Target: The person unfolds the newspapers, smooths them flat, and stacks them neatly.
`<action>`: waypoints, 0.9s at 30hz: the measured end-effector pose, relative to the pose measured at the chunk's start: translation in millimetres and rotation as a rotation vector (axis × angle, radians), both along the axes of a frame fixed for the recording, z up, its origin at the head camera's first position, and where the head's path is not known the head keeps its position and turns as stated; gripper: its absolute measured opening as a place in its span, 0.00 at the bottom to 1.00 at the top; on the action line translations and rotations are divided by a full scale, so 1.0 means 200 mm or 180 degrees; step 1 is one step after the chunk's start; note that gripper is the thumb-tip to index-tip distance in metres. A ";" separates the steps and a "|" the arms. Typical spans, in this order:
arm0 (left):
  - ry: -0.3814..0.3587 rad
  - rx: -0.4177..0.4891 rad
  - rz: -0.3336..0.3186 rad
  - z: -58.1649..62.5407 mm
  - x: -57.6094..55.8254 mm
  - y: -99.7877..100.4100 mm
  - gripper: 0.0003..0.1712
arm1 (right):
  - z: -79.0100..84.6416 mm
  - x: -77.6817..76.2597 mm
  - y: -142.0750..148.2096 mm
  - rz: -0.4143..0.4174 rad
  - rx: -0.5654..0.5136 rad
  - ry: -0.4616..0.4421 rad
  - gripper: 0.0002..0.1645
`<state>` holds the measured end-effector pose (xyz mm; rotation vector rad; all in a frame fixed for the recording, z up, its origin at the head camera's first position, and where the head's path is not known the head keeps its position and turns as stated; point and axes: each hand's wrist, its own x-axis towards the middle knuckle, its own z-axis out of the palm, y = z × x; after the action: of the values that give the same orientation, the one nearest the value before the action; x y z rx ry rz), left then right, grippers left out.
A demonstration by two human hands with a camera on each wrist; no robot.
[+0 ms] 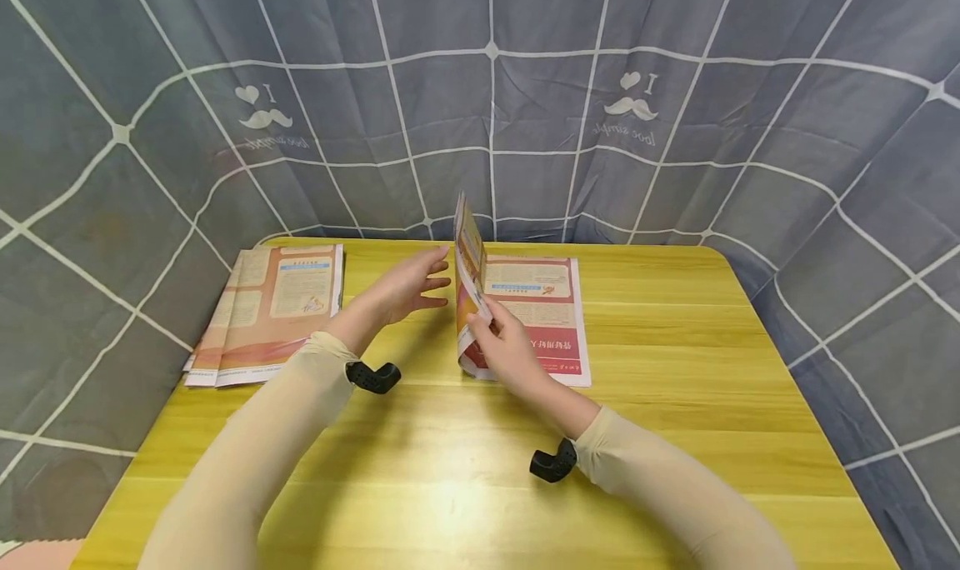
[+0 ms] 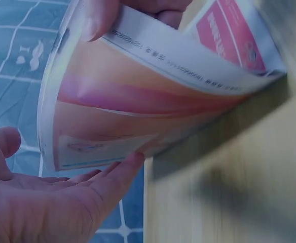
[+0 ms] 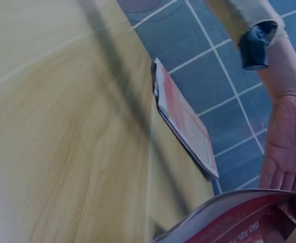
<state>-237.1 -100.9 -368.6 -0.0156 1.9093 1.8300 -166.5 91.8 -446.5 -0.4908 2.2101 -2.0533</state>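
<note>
left hand (image 2: 46, 207) beside newspaper (image 2: 122, 91), palm (image 3: 288, 134) clearest in right-wrist view

"How's the bare left hand (image 1: 408, 290)?"
"Outstretched and unclenched, the cream-sleeved left arm (image 1: 255, 445) extended forward."
"And the bare right hand (image 1: 512, 352)?"
"Curled in a pinch, the cream-sleeved right arm (image 1: 667, 487) slanting inward."

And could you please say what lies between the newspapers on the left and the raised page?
The head view shows the left hand there, above bare tabletop.
</note>
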 end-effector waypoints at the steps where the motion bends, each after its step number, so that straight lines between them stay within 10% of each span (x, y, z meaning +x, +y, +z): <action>1: 0.0005 -0.0030 -0.0003 0.00 0.00 -0.02 0.41 | 0.00 0.00 -0.01 0.0061 0.0095 -0.0014 0.31; 10: 0.0045 -0.0196 -0.0026 -0.04 -0.03 -0.16 0.33 | -0.05 -0.01 0.03 0.0471 0.0687 0.0078 0.34; 20: 0.0014 -0.0566 0.0113 -0.16 -0.03 -0.30 0.36 | -0.07 -0.11 0.42 -0.0469 0.1130 -0.0540 0.36; 27: -0.0026 -0.0462 0.0230 -0.30 -0.02 -0.37 0.37 | -0.06 -0.18 0.67 -0.0942 0.0498 -0.1205 0.40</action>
<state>-242.1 -174.8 -428.1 -0.1422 2.0562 1.7300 -202.6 226.1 -457.6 0.2360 2.2798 -1.8731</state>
